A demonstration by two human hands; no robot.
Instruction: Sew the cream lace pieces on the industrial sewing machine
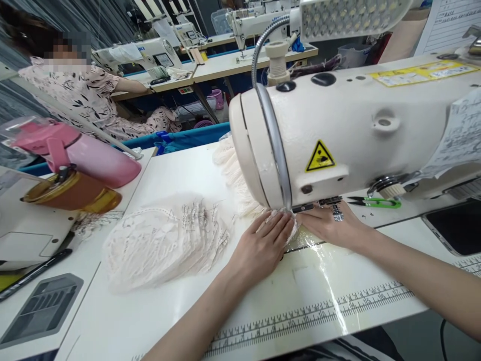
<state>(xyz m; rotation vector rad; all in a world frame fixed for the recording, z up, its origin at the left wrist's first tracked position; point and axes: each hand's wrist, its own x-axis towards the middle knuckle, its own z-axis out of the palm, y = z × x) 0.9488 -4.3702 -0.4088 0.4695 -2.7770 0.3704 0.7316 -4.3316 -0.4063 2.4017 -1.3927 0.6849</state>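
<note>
Beneath the head of a white sewing machine (259, 145), my left hand (265, 243) is closed over a bunched piece of cream lace fabric (292, 234), its fingers curled together on top. From the right, my right hand (334, 225) reaches in behind the needle area, fingers pressed together at the fabric's edge; the machine partly hides them. The needle and presser foot cannot be made out clearly. More cream ruffled fabric (235, 173) lies behind the machine head. Left of my hands rests a gathered lace piece (169, 240) with dark loose threads.
Green-handled thread snips (376, 202) and a dark phone (456, 228) lie to the right. A pink bottle (97, 155) and an amber cup (75, 193) stand at left. A printed ruler (308, 318) runs along the table's front. Another person (82, 95) sits beyond at further sewing machines.
</note>
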